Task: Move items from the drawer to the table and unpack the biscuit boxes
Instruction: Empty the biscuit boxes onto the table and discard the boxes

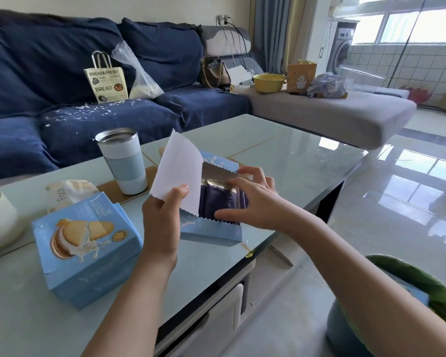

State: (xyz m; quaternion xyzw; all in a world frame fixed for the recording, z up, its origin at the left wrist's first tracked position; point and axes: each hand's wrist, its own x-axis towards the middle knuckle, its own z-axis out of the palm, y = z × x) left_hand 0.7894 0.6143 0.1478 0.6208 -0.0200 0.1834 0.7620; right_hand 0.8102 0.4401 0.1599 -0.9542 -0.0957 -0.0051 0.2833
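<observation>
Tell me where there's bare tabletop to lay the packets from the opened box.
Bare glass lies right of and beyond the opened box, toward the table far corner. Left is crowded: closed biscuit box, tumbler, tissue pack.
</observation>
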